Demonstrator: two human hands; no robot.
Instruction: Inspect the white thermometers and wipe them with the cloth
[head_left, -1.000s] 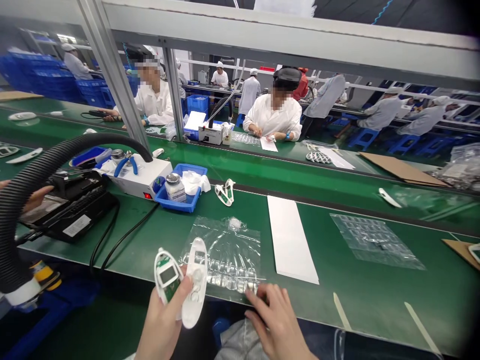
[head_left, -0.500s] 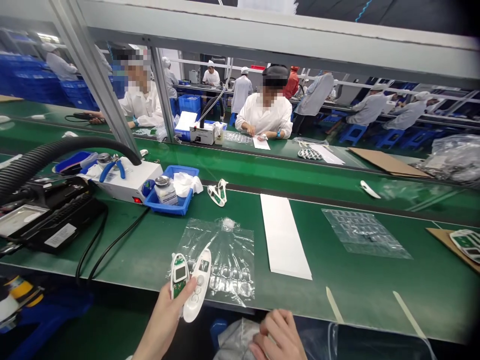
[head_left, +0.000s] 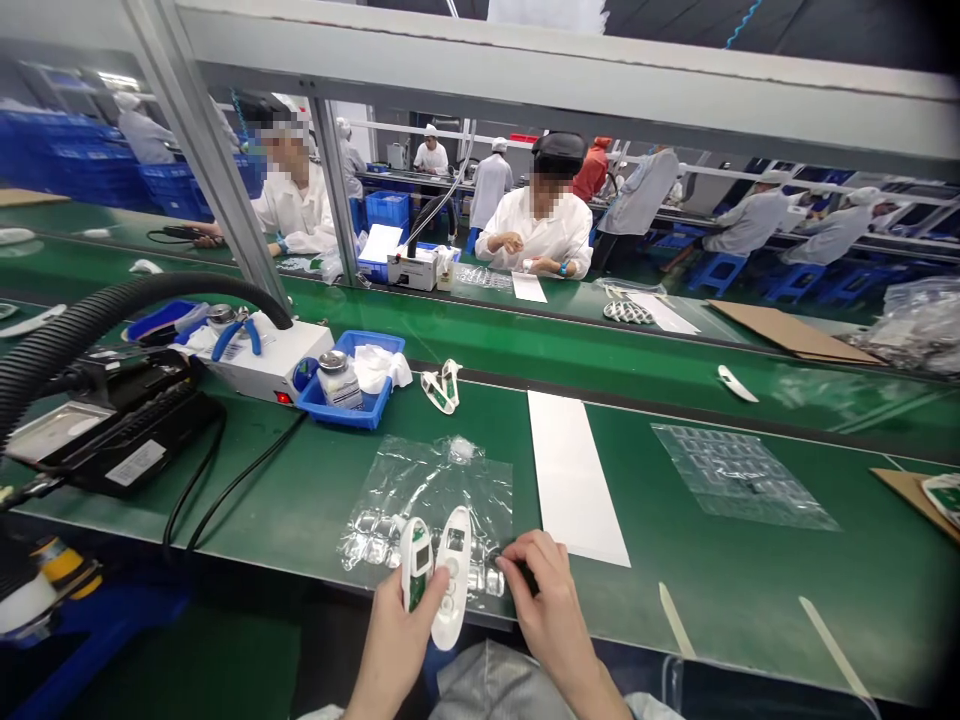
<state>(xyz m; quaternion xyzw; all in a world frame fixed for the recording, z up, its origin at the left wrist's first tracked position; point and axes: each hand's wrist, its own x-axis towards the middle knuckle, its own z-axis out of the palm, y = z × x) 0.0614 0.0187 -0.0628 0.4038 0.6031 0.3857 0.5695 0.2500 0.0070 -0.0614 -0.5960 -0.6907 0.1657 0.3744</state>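
Note:
My left hand (head_left: 401,620) is closed round two parts of a small handheld device. One is a white shell with a green circuit board and small screen (head_left: 417,560); the other is a white cover with a window and round buttons (head_left: 451,585). Under and beyond them lies a clear plastic bag (head_left: 442,490) on the green bench, with rows of clear, square-looking pieces along its near part. My right hand (head_left: 544,590) is at the bag's near right corner, thumb and forefinger pinched together over these pieces. What sits between those fingertips is too small to make out.
A white paper strip (head_left: 577,480) lies right of the bag, and another clear sheet of pieces (head_left: 739,470) farther right. Behind stand a blue tray (head_left: 352,410) with a bottle and tissue, and white shells (head_left: 441,388). A white box (head_left: 270,360), black hose and cables occupy the left.
My left hand has moved right and slightly down with the device parts. My right hand has risen from near my lap to the bag's right corner, its fingers now pinched there.

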